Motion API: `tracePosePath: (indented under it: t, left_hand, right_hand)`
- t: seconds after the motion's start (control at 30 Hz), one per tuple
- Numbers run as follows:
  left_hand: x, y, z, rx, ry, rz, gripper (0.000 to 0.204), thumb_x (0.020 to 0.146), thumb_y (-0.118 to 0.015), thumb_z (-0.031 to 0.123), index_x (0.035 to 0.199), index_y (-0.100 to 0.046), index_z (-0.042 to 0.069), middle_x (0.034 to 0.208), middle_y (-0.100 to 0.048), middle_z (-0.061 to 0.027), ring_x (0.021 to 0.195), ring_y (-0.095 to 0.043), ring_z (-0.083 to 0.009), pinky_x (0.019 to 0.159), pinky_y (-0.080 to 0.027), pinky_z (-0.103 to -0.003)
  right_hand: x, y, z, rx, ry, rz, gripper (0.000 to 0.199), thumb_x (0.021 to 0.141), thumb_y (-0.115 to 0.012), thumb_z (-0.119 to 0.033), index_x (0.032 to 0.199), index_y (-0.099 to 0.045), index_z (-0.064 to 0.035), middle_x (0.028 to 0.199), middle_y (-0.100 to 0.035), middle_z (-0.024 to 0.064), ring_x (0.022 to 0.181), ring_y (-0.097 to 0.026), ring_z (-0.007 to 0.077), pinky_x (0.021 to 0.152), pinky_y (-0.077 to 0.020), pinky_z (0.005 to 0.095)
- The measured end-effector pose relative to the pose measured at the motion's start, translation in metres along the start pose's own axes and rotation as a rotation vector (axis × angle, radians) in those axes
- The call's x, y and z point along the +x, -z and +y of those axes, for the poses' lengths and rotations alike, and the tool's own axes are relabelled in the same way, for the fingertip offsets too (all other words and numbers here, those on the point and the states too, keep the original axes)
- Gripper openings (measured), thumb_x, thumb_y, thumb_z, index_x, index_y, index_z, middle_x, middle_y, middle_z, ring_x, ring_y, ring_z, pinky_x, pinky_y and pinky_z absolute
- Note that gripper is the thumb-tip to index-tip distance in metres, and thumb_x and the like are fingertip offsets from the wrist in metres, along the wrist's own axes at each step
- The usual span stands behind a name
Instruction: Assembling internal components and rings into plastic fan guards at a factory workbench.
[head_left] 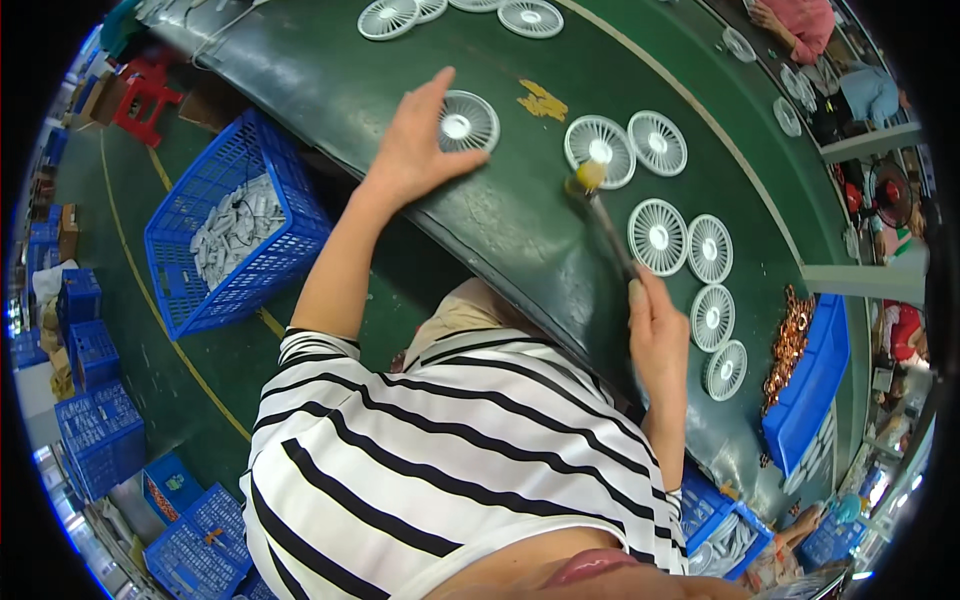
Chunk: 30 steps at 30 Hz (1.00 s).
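My left hand [415, 145] is open, with thumb and fingers spread around the near-left edge of a round white slatted grille [470, 122] lying on the green tabletop. The palm hides part of that grille. My right hand [660, 325] is wrapped round the handle of a hammer [612, 232] with a yellowish head. The head hangs over or against another white grille [598, 135]; I cannot tell whether they touch. Beside it lies a similar grille [658, 143], and a larger one [658, 237] sits just beyond my right hand. Smaller grilles [712, 318] line up to the right.
More grilles [530, 17] lie at the far edge. A blue tray [812, 385] and a heap of copper-coloured parts [790, 340] are at the right. Left of the table, a blue crate [185, 300] holds grey-white parts, near a red stool [148, 100]. People sit across the table.
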<state>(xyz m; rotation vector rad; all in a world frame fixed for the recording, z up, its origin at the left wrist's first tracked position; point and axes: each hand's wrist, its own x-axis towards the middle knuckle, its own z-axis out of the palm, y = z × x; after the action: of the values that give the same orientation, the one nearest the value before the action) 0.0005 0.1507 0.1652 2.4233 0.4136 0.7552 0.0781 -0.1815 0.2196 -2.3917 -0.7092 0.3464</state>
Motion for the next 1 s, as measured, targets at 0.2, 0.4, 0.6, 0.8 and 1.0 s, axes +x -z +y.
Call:
tracePosePath:
  t: [0.2, 0.4, 0.6, 0.8, 1.0]
  left_hand:
    - [-0.029, -0.017, 0.056, -0.197, -0.040, -0.186, 0.108, 0.063, -0.083, 0.030, 0.147, -0.020, 0.006, 0.130, -0.050, -0.0216, 0.118, -0.051, -0.0359, 0.108, -0.034, -0.046]
    - [-0.031, -0.023, 0.055, -0.164, -0.044, -0.213, 0.112, 0.064, -0.081, 0.036, 0.149, -0.015, 0.007, 0.126, -0.054, -0.0185, 0.122, -0.050, -0.0330, 0.113, -0.028, -0.046]
    - [-0.029, -0.026, 0.056, -0.074, -0.182, -0.205, 0.104, 0.063, -0.083, 0.035, 0.146, -0.026, 0.006, 0.136, -0.045, -0.0183, 0.131, -0.038, -0.0373, 0.114, -0.025, -0.049]
    - [-0.021, -0.031, 0.068, -0.007, -0.344, -0.207, 0.092, 0.055, -0.085, 0.038, 0.138, -0.047, 0.023, 0.132, -0.046, -0.0093, 0.135, -0.032, -0.0374, 0.106, -0.015, -0.069]
    - [0.001, -0.065, 0.094, 0.086, -0.454, -0.476, 0.106, 0.054, -0.082, 0.055, 0.145, -0.035, 0.028, 0.153, -0.019, -0.0148, 0.141, -0.004, -0.0473, 0.099, -0.011, -0.078]
  right_hand:
    - [-0.002, 0.009, -0.020, 0.242, 0.250, 0.104, 0.031, 0.095, -0.053, -0.014, 0.125, -0.057, -0.0051, 0.083, -0.065, 0.0104, 0.063, -0.059, 0.0236, 0.061, -0.0467, 0.0311]
    - [0.020, -0.017, -0.021, -0.067, 0.078, -0.092, 0.032, 0.097, -0.049, -0.030, 0.121, -0.058, -0.0107, 0.081, -0.065, 0.0207, 0.078, -0.062, 0.0423, 0.068, -0.0490, 0.0467]
    - [-0.008, 0.010, 0.006, 0.188, 0.015, 0.051, 0.029, 0.090, -0.062, -0.020, 0.117, -0.062, -0.0074, 0.065, -0.056, 0.0089, 0.056, -0.051, 0.0144, 0.056, -0.0439, 0.0275]
    - [-0.060, 0.041, 0.074, -0.160, -0.056, 0.496, 0.025, 0.072, -0.079, -0.013, 0.083, -0.059, -0.0026, 0.077, -0.060, 0.0090, 0.068, -0.057, 0.0200, 0.062, -0.0452, 0.0305]
    - [-0.074, 0.032, 0.110, -0.354, -0.145, 0.440, 0.033, 0.069, -0.083, -0.022, 0.083, -0.057, -0.0060, 0.139, -0.045, 0.0212, 0.129, -0.039, 0.0472, 0.103, -0.0288, 0.0615]
